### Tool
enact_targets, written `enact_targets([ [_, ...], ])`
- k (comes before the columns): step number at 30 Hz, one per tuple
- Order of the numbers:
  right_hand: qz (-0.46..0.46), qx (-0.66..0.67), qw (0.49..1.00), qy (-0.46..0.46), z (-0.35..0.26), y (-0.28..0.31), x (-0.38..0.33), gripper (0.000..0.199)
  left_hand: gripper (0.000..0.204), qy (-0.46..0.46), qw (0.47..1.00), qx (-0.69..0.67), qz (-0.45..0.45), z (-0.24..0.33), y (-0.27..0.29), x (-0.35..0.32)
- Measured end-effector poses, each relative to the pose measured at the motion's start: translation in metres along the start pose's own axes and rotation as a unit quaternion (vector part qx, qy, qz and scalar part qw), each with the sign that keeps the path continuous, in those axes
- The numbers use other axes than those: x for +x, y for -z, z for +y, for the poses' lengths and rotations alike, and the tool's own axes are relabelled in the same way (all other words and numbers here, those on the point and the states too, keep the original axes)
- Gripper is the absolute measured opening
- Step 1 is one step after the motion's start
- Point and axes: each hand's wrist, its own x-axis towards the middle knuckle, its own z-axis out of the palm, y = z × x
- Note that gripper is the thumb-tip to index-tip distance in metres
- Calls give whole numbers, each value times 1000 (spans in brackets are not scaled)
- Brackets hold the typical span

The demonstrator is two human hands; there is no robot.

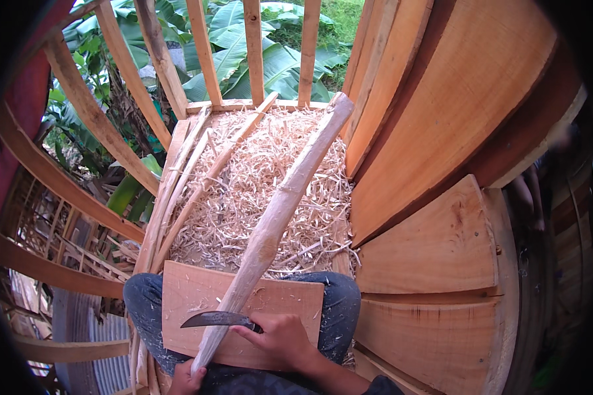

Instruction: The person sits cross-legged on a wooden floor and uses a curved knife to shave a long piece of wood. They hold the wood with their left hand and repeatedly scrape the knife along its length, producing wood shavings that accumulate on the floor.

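A long, peeled wooden pole point(270, 227) slants from my lap up to the far right, its pale surface showing cut facets. My left hand point(187, 378) is closed around its near end. In my right hand point(280, 337) is a knife point(212, 319) with a dark, curved blade pointing left. That blade lies across the pole a little above my left hand; whether it bites into the wood cannot be made out. Beneath both, a flat wooden board point(184, 303) rests across my thighs, with a few shavings on it.
Curled wood shavings point(244, 197) cover the floor ahead. Long wooden strips point(191, 155) lie along the left, beside a slatted railing point(254, 52). Wide planks point(454, 112) lean at the right, above shorter boards point(428, 257). Large green leaves point(227, 56) show beyond the slats.
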Motion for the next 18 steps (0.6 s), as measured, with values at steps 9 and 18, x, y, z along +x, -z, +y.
enact_targets([
  [9, -1, -1, 1000, -28, -1, 13, 5, 45, 46, 66, 997, -46, -14, -13, 4, 0],
  [18, 0, -29, 999, -35, 11, 18, 4, 45, 46, 181, 972, -98, -109, -9, 14, 5],
])
